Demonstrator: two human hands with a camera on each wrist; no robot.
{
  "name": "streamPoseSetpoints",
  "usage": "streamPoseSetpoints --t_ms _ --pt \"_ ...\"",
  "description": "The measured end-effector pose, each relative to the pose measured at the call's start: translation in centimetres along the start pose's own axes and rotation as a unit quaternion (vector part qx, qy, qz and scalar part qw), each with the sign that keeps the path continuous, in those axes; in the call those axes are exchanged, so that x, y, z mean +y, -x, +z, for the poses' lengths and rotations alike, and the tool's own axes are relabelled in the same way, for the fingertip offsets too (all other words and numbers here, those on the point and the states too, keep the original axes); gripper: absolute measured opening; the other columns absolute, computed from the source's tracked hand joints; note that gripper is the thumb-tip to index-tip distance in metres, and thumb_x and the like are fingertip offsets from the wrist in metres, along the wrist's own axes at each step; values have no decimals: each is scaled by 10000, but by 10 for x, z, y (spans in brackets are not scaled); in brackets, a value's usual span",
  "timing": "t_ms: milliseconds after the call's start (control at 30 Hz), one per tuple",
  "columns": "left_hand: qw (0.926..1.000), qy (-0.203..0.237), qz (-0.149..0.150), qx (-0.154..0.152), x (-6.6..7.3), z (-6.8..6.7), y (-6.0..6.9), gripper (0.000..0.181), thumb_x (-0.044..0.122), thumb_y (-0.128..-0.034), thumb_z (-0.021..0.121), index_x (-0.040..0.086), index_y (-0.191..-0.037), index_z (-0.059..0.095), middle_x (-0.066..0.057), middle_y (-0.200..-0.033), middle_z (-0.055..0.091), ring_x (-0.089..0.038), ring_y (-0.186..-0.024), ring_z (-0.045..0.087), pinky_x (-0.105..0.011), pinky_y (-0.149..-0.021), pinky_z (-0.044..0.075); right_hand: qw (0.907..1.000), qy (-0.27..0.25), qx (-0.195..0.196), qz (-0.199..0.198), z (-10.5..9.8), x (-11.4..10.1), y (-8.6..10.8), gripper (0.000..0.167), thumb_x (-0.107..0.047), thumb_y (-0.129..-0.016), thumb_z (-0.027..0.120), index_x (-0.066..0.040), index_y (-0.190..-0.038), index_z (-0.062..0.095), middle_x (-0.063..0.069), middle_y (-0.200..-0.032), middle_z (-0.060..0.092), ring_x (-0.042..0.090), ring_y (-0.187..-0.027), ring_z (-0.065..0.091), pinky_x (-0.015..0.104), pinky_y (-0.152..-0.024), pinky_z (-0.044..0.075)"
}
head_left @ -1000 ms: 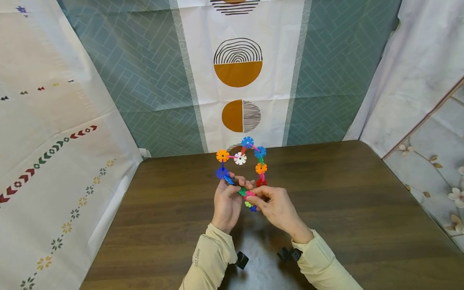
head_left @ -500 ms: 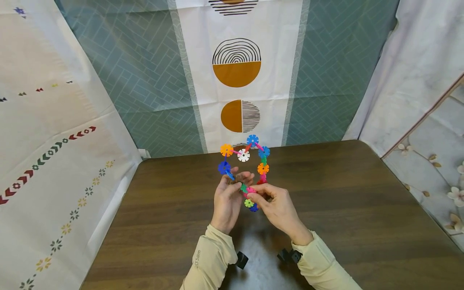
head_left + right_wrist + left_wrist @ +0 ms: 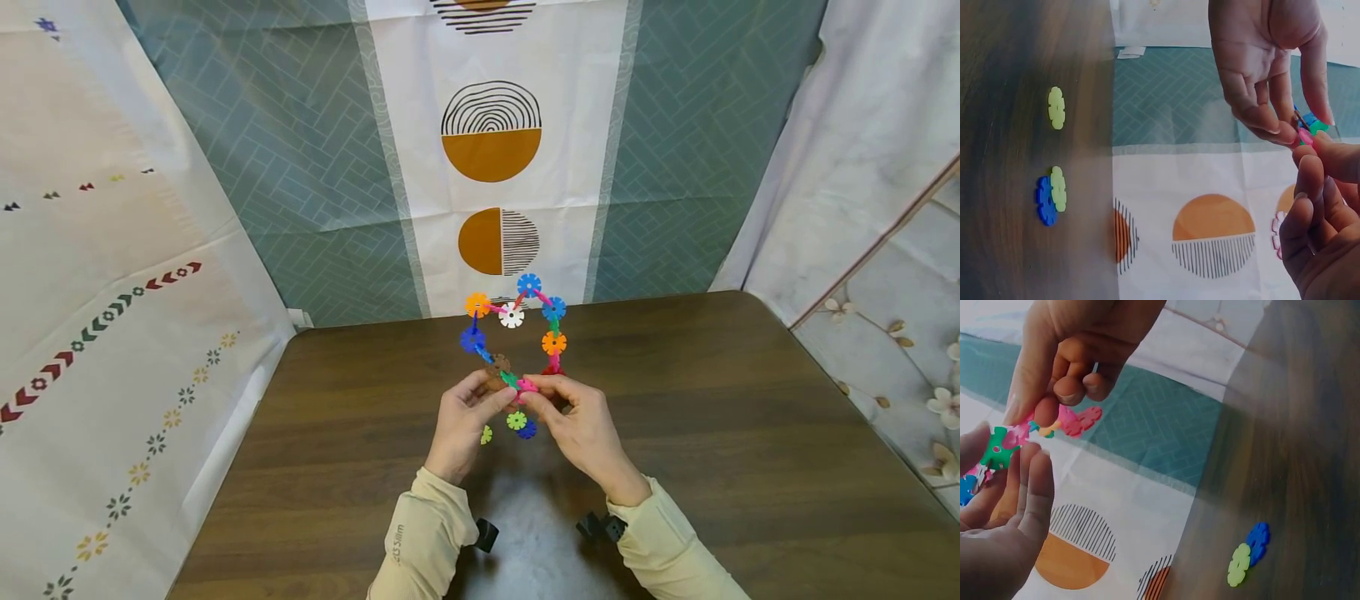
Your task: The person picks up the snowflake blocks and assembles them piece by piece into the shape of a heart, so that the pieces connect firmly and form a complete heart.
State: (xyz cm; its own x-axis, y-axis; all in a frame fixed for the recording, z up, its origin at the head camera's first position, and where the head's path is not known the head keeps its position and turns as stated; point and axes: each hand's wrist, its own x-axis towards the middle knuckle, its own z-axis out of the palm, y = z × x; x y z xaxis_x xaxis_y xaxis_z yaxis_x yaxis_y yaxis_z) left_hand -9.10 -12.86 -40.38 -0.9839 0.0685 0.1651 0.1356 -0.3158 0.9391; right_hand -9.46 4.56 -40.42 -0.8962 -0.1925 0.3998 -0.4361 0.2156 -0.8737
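Notched plastic discs are joined edge to edge in a looped chain, with white [image 3: 512, 315], orange [image 3: 477, 305] and blue [image 3: 529, 285] discs at its far end. My left hand [image 3: 456, 427] pinches the chain by its green disc [image 3: 509, 380], beside a brown disc [image 3: 498, 363]. Close by on the right, my right hand [image 3: 588, 429] pinches a pink disc [image 3: 527, 386] that meets the green one. In the left wrist view, green [image 3: 999, 449] and pink [image 3: 1017, 434] pieces touch between the fingertips. A red disc [image 3: 553, 372] is partly hidden behind the right fingers.
Loose on the brown table [image 3: 337, 433] lie a yellow-green disc [image 3: 516, 420] touching a dark blue disc [image 3: 528, 430], and another yellow-green disc [image 3: 486, 435] further left. Patterned cloths [image 3: 322, 150] hang behind the table and at both sides.
The chain has shifted right and slightly up. My left hand has drawn its fingers in from behind the chain onto the green disc, uncovering the brown disc and the left yellow-green disc.
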Motion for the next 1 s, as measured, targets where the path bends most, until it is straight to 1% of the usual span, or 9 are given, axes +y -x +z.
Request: streamPoseSetpoints --t_ms 167,300,400,467,600,733,800,900,1000 --pt "9998 -106 42 -147 0 0 0 288 -5 -844 725 -95 -1058 555 -171 -932 679 -268 -825 691 -403 -810 571 9999 116 -22 -65 0 1 0 263 -235 -872 715 -212 -1134 722 -73 -812 636 157 -649 541 244 -522 489" --pt "9997 -221 108 -63 0 -1 -1 307 -47 -844 706 -96 -1090 529 -162 -928 678 -235 -822 684 -384 -796 575 10000 5 -98 -3 -1 3 0 244 -241 -916 665 -207 -1154 710 -33 -825 652 154 -661 572 250 -564 523" --pt "9994 -295 191 42 0 -2 -2 290 -57 -848 697 -79 -1085 531 -145 -915 672 -213 -812 671 -357 -779 575 9999 -76 -105 64 -2 6 -1 202 -254 -983 575 -145 -1086 712 4 -818 668 192 -665 602 273 -597 543" --pt "9990 -319 281 109 1 -4 -3 293 -60 -850 693 -59 -1103 544 -150 -915 666 -229 -801 662 -366 -776 574 9998 -39 -123 149 -2 9 -1 250 -272 -1013 523 -99 -1001 702 19 -792 667 237 -666 614 301 -611 552" --pt "9979 -419 422 240 3 -7 -3 318 -56 -855 688 -24 -1146 563 -172 -912 653 -306 -789 647 -420 -781 568 9957 363 -644 562 -2 17 -2 295 -317 -1019 503 -114 -889 673 5 -742 636 250 -649 598 328 -605 545" --pt "9978 -404 461 254 4 -9 -3 304 -50 -861 682 -29 -1131 545 -176 -917 642 -323 -790 638 -425 -778 566 9762 1103 -1577 1000 3 27 -3 176 -270 -973 603 -116 -1004 683 -33 -789 613 164 -671 550 292 -594 506" --pt "9980 -380 447 225 5 -10 -2 299 -43 -866 681 -28 -1127 538 -170 -916 636 -301 -785 639 -401 -769 567 9638 1521 -1887 1109 7 32 -4 221 -240 -933 665 -85 -1090 675 -32 -847 605 159 -735 526 295 -608 487" --pt "9982 -356 419 221 6 -10 -1 299 -41 -869 678 -20 -1133 538 -163 -916 627 -261 -777 637 -367 -751 568 9460 2197 -2114 1105 12 41 -4 342 -236 -885 724 -41 -1158 656 19 -919 596 183 -841 493 322 -677 470" --pt "9983 -345 395 254 7 -10 0 294 -43 -871 674 -27 -1128 531 -173 -929 625 -256 -782 637 -354 -744 569 9319 2682 -2233 990 16 48 -5 397 -226 -860 751 -26 -1187 647 50 -923 569 197 -857 459 339 -699 447"
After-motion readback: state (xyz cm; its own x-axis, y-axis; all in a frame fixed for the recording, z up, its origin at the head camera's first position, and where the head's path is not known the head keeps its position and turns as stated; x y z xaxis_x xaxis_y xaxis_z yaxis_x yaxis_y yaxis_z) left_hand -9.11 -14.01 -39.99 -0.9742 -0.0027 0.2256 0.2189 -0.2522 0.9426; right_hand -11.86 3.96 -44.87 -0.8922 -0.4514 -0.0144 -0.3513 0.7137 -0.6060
